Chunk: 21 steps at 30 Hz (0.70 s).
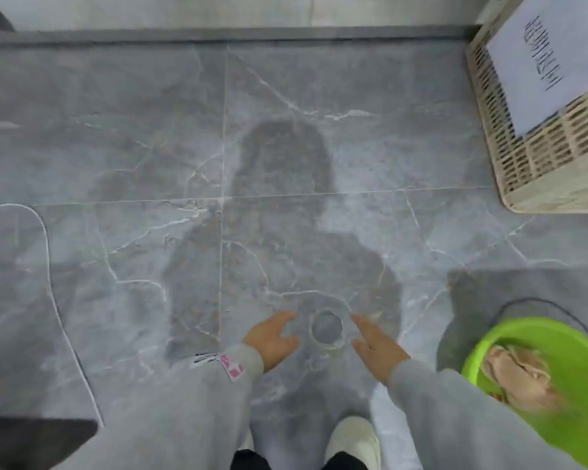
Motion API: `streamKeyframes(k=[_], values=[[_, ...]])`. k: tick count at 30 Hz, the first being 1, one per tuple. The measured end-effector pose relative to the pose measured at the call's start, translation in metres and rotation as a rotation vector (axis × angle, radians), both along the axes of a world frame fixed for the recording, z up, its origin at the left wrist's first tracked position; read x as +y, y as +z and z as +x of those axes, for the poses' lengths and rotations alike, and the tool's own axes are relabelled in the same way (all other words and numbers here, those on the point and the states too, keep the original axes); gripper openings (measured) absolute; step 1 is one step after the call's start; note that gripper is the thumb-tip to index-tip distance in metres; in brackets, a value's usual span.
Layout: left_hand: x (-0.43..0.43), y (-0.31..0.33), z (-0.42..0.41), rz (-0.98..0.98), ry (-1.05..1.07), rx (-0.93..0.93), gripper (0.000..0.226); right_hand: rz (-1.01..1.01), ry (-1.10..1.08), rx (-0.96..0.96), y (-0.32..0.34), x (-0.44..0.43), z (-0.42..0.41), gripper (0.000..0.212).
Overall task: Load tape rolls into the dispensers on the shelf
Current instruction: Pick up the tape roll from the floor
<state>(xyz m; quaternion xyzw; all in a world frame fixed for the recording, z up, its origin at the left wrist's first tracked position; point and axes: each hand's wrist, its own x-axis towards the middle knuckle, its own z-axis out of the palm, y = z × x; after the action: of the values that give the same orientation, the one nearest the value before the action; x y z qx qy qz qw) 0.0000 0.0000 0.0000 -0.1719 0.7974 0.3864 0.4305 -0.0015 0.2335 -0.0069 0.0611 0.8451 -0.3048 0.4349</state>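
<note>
**A clear roll, loosely flanked, over a hard floor**

The tape roll (326,329), transparent with a pale core, sits low in the head view between the two hands, above grey marbled floor (133,130) tiles. The left hand (274,337) is spread open with its fingers fairly straight at the roll's left edge. The right hand (375,340) is equally open at the right edge. Neither has fingers curled round the roll. The picture is smeared here, so I cannot tell whether the fingertips are pressing the roll between them or whether it lies on the floor just under them.

The main risk is a slip. Held only by flat fingertips on a slick round rim, the roll could pop out and roll off across the tiles, perhaps towards the white cable (50,266) at the left or under the lattice basket (540,164) with its sheet of paper (550,62) at the upper right. Being see-through, it would be hard to spot against this floor.

The green basin (537,337) stands just beside the right sleeve, so a quick lift of that arm could knock it. A white shoe (352,439) is directly below the roll and could kick it. No shelf or dispenser is in view, so the roll has yet to be carried there, which calls for a firmer grip.
</note>
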Motion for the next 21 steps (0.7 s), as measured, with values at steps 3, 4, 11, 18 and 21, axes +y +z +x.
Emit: streamKeyframes(k=[3,4,11,18,21], values=[[0.023,-0.059,0.005,0.096,0.082,-0.137,0.079,-0.022,-0.24,-0.063,-0.058,-0.009,0.007,0.071],[0.03,-0.074,0.006,0.118,0.119,-0.166,0.083,-0.073,-0.342,-0.041,-0.073,-0.013,0.007,0.071],[0.057,-0.175,0.027,0.187,0.335,-0.073,0.051,-0.274,-0.613,-0.014,-0.125,-0.024,0.013,0.055],[0.037,0.004,-0.018,0.244,0.424,0.092,0.066,-0.383,-0.792,-0.151,0.006,-0.038,-0.022,0.088],[0.02,0.101,-0.032,0.215,0.369,0.13,0.067,-0.436,-0.743,-0.185,0.106,-0.056,-0.035,0.095]])
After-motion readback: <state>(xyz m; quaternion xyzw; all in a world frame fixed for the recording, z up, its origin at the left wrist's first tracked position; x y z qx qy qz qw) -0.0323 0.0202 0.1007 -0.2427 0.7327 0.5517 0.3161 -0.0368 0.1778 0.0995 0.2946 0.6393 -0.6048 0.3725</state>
